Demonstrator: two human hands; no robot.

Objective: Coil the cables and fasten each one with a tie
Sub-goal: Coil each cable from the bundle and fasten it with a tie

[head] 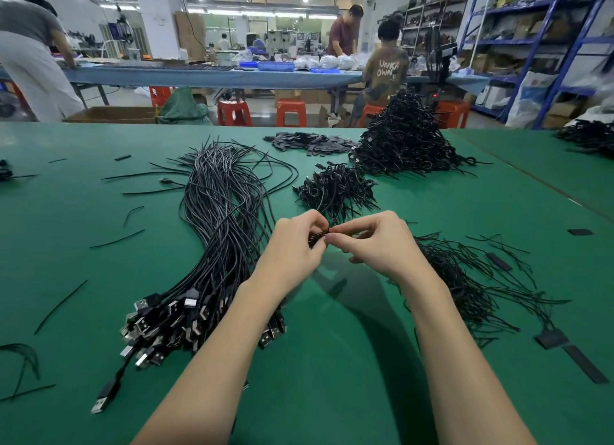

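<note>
Above the green table (332, 361), my left hand (294, 245) grips a small coiled black cable (315, 238), most of it hidden by my fingers. My right hand (375, 242) pinches a thin black tie at the coil, fingertips meeting those of the left hand. A long bundle of uncoiled black USB cables (216, 232) lies to the left, plugs toward me. Loose black ties (465, 278) are spread at the right. A small heap of tied coils (335, 189) sits just beyond my hands.
A tall heap of tied coils (405, 142) stands at the back right, flat black strips (312, 142) beside it. Stray ties (59, 306) dot the left of the table. People work at a far blue table (199, 76); red stools (234, 112) stand between.
</note>
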